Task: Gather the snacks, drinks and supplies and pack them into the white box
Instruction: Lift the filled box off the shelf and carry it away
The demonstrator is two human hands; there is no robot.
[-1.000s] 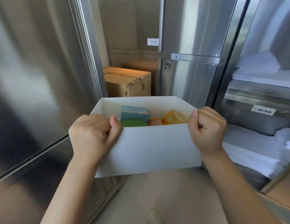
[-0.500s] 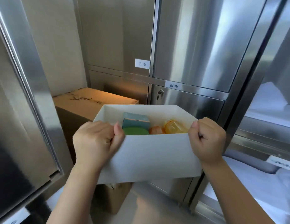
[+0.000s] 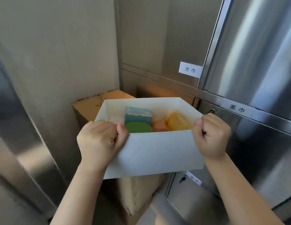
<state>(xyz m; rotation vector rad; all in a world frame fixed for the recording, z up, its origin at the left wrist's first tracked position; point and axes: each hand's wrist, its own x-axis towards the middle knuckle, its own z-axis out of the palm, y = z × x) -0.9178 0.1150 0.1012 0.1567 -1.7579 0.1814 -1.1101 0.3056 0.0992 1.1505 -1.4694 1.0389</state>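
I hold the white box [image 3: 157, 153] in the air in front of me, near the middle of the view. My left hand [image 3: 101, 140] grips its near left corner and my right hand [image 3: 211, 135] grips its near right corner, thumbs hooked over the rim. Inside the box lie a teal carton [image 3: 138, 115], a round green lid [image 3: 138, 127], an orange packet [image 3: 159, 125] and a yellow-orange wrapped snack [image 3: 179, 122]. The box's near wall hides the lower parts of these items.
A brown cardboard box [image 3: 88, 108] stands on the floor just beyond and below the white box, in the corner. Stainless steel cabinet doors [image 3: 255, 62] with white labels rise at right; a beige wall [image 3: 60, 54] and a steel panel [image 3: 15, 127] stand at left.
The view has swung left and drawn closer to the corner; the cardboard box now sits directly under the white box. Both hands keep the same grip on the box.
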